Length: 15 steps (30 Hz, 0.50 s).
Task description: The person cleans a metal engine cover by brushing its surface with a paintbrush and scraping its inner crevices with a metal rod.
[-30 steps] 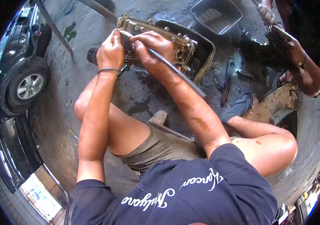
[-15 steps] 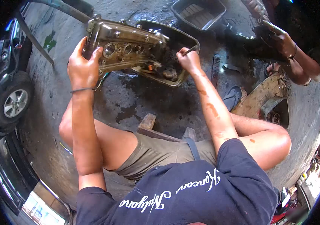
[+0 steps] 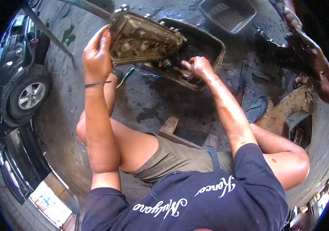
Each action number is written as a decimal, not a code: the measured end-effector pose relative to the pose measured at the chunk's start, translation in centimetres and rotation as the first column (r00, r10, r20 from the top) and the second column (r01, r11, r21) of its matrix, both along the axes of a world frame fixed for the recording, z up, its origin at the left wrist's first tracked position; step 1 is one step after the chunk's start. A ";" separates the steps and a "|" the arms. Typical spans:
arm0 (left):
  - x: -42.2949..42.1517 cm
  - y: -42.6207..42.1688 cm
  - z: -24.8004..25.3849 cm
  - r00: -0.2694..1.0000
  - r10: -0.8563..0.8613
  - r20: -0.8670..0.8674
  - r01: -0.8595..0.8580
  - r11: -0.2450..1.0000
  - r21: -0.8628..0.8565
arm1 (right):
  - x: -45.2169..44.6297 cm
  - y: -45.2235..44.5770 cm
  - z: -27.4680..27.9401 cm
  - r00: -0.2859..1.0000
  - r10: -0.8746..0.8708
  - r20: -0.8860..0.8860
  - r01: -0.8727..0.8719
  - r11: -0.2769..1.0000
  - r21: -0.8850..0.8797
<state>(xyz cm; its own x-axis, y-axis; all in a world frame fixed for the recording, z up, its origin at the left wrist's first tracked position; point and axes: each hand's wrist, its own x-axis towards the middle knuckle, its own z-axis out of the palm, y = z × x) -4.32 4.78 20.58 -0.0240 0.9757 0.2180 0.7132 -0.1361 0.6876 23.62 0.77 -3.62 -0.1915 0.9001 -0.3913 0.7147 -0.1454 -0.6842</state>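
My left hand (image 3: 97, 57) grips the left end of an oily metal engine valve cover (image 3: 147, 40), its thumb on the near face. The cover is tilted, with its right end over a dark plastic tub (image 3: 221, 48). Above the tub's right part is my right hand (image 3: 200, 67), fingers curled and thumb pointing left toward the cover. What it holds is hidden by the fingers and blur. Dirty parts (image 3: 185, 75) lie inside the tub, too dark to name.
A second tub (image 3: 228, 17) sits at the back. Another person's arm (image 3: 318, 63) is at the right, near a wooden piece (image 3: 287, 104). A screwdriver-like tool (image 3: 126, 78) lies on the wet floor. A parked car's wheel (image 3: 31, 95) is at the left.
The view has shifted, so everything sits further right. My right hand has turned, and the dark handle that stuck out of its fist no longer shows. My left hand still holds the valve cover.
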 end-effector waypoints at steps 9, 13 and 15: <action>0.9 1.3 0.8 0.972 0.044 0.231 -0.025 0.996 -0.084 | -4.7 -1.9 13.8 0.307 -0.220 -0.926 0.455 0.889 -0.060; 1.6 1.0 0.9 0.935 0.080 0.345 -0.039 0.991 -0.125 | -7.4 -2.4 19.3 0.187 -0.095 -0.978 0.481 0.877 0.007; 1.9 0.9 1.0 0.931 0.099 0.351 -0.053 0.989 -0.139 | -8.3 -1.5 20.7 0.552 0.083 -0.830 0.437 0.819 0.373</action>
<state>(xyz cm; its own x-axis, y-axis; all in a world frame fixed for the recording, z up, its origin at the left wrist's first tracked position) -2.41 5.71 21.62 -0.1531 0.9865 0.0582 0.4231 0.0122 0.9060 15.29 -0.70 17.13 0.0093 0.9434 0.3316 -0.1553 0.3290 -0.9315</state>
